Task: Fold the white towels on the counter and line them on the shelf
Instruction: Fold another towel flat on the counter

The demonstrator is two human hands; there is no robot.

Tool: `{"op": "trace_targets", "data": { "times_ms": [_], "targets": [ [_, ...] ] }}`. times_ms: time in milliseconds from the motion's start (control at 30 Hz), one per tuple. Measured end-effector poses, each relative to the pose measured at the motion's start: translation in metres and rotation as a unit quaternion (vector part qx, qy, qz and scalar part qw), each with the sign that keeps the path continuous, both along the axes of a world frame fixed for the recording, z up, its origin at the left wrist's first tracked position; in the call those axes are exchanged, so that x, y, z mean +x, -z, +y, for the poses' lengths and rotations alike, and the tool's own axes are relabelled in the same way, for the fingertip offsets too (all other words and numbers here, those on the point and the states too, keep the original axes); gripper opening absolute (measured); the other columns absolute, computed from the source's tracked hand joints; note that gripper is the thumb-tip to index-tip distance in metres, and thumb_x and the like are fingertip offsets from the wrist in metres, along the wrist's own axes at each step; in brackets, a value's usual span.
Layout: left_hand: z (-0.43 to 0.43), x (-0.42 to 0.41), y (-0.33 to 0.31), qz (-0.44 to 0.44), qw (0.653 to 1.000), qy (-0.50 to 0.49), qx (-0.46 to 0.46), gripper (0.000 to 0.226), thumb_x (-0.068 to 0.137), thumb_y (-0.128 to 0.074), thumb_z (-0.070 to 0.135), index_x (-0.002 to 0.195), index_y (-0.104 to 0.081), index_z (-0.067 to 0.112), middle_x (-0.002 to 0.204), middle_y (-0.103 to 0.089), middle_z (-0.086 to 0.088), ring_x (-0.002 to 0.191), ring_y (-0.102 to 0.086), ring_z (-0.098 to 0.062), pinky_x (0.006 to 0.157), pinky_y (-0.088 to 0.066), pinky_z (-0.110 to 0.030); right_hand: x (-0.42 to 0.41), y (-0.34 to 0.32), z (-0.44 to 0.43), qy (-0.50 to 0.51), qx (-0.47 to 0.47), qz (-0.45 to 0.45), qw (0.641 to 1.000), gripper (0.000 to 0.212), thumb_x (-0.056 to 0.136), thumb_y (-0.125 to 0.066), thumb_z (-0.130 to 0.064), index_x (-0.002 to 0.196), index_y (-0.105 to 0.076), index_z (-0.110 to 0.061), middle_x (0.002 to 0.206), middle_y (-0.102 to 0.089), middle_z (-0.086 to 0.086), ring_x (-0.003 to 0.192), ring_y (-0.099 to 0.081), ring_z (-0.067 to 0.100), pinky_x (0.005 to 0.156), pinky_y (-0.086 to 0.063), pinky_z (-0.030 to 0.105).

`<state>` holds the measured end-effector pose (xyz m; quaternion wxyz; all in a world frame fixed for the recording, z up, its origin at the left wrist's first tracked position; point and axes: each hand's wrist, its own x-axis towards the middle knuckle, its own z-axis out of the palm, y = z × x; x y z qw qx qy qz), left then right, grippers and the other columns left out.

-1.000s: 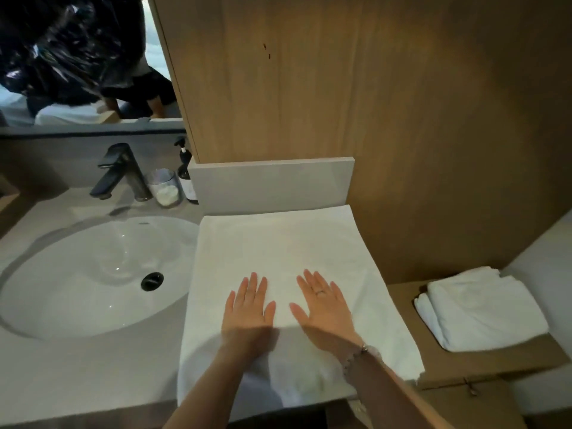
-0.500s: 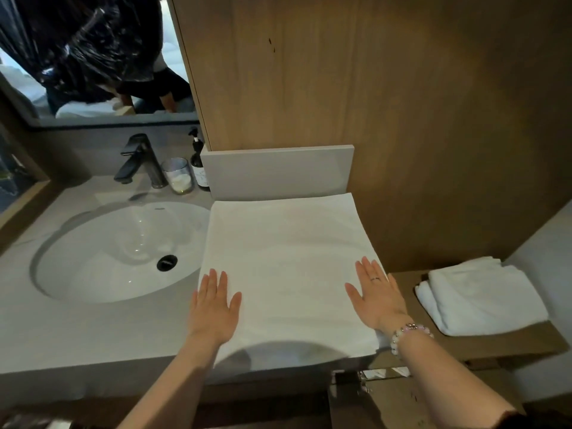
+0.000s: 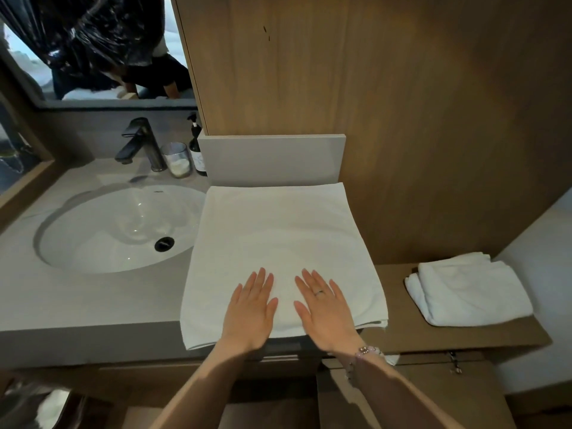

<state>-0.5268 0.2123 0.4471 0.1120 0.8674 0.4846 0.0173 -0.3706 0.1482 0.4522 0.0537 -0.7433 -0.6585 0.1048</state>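
A white towel point(image 3: 278, 239) lies flat on the grey counter point(image 3: 77, 305), to the right of the sink, its near edge hanging slightly over the counter's front. My left hand point(image 3: 249, 311) and my right hand point(image 3: 325, 308) both rest palm down, fingers spread, side by side on the towel's near middle. A ring shows on my right hand and a bead bracelet on that wrist. A folded white towel point(image 3: 467, 289) sits on the low wooden shelf point(image 3: 396, 305) at the right.
An oval white sink point(image 3: 120, 227) with a black tap point(image 3: 139, 140) takes up the counter's left. A glass point(image 3: 178, 159) and a dark pump bottle point(image 3: 196, 147) stand behind it. A wooden wall panel point(image 3: 402, 119) rises behind the towel. A mirror point(image 3: 93, 48) hangs above the tap.
My hands have slid from the towel's left and right edges back in to its near middle. The towel lies flatter.
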Motion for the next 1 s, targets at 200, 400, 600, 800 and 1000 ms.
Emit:
{"op": "trace_targets", "data": {
  "times_ms": [200, 400, 600, 800, 1000],
  "targets": [
    [0.004, -0.016, -0.001, -0.016, 0.999, -0.030, 0.000, 0.117, 0.052, 0.047, 0.065, 0.150, 0.001, 0.022, 0.157, 0.009, 0.004, 0.143, 0.012, -0.011, 0.110, 0.011, -0.026, 0.040, 0.003, -0.012, 0.060, -0.005, -0.030, 0.998, 0.114, 0.054, 0.047, -0.063, 0.151, 0.000, -0.027, 0.158, 0.008, -0.008, 0.144, 0.013, 0.011, 0.114, 0.010, 0.030],
    [0.002, -0.032, 0.000, -0.030, 0.998, -0.051, 0.004, 0.116, 0.053, 0.046, 0.067, 0.150, 0.000, 0.023, 0.155, 0.010, 0.008, 0.142, 0.014, -0.009, 0.111, 0.011, -0.026, 0.049, 0.002, -0.024, 0.137, 0.019, 0.000, 0.990, 0.110, 0.060, 0.043, -0.064, 0.151, -0.004, -0.025, 0.159, 0.005, -0.003, 0.146, 0.009, 0.016, 0.114, 0.008, 0.028],
    [-0.007, -0.059, -0.004, -0.181, 0.973, -0.145, -0.009, 0.052, 0.099, -0.035, 0.039, 0.146, -0.031, 0.018, 0.156, -0.020, 0.002, 0.145, -0.011, -0.014, 0.116, -0.004, -0.034, 0.056, 0.004, -0.031, 0.362, 0.081, 0.279, 0.886, 0.068, 0.095, -0.042, -0.046, 0.151, -0.012, -0.019, 0.158, -0.012, 0.006, 0.142, -0.022, 0.030, 0.110, -0.030, 0.042],
    [-0.030, -0.089, 0.000, -0.353, 0.884, -0.307, -0.005, 0.025, 0.083, -0.068, 0.011, 0.106, -0.058, 0.015, 0.131, -0.047, -0.012, 0.126, -0.041, -0.028, 0.103, -0.032, -0.038, 0.055, 0.014, -0.039, 0.474, 0.120, 0.458, 0.742, 0.068, 0.094, -0.045, -0.046, 0.149, -0.017, -0.018, 0.153, -0.027, 0.010, 0.138, -0.030, 0.035, 0.108, -0.031, 0.047],
    [-0.039, -0.084, -0.003, -0.447, 0.810, -0.375, -0.047, 0.021, 0.084, -0.067, 0.009, 0.101, -0.056, 0.013, 0.117, -0.044, -0.009, 0.095, -0.045, -0.014, 0.090, -0.040, -0.034, 0.052, 0.019, -0.044, 0.496, 0.167, 0.472, 0.710, 0.051, 0.097, -0.042, -0.041, 0.141, -0.034, -0.017, 0.143, -0.042, 0.012, 0.127, -0.043, 0.035, 0.101, -0.039, 0.046]
  ]
}}
